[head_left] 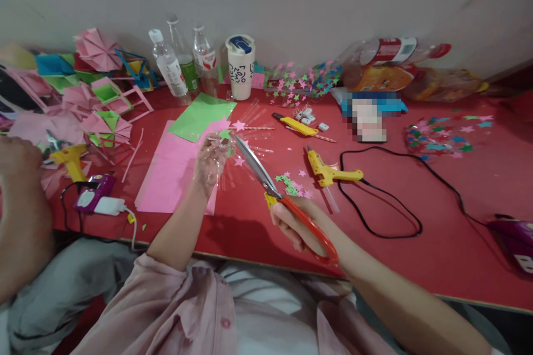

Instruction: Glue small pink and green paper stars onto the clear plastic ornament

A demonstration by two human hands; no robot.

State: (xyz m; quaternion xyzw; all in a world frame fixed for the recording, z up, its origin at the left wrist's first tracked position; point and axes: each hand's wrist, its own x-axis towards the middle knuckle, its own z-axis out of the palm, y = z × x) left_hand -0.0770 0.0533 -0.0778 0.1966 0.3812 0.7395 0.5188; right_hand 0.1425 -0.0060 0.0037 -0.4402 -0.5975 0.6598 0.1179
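My left hand [210, 163] is raised over the red table [437, 244], fingers closed on a clear plastic bottle top [222, 143] cut into thin fringe strips, with small paper stars stuck on it. My right hand [297, 224] grips red-handled scissors [283, 197]. Their long blades point up and left, with the tips at the plastic piece. Pink paper [170, 172] and green paper [200, 116] lie flat under my left hand.
A yellow glue gun [328, 172] with a black cord lies right of the scissors. A yellow box cutter [296, 125], bottles [172, 69], a paper cup [240, 66] and paper stars [306, 80] stand behind. Folded paper crafts [95, 94] pile at left. Another person's arm [19, 211] is at far left.
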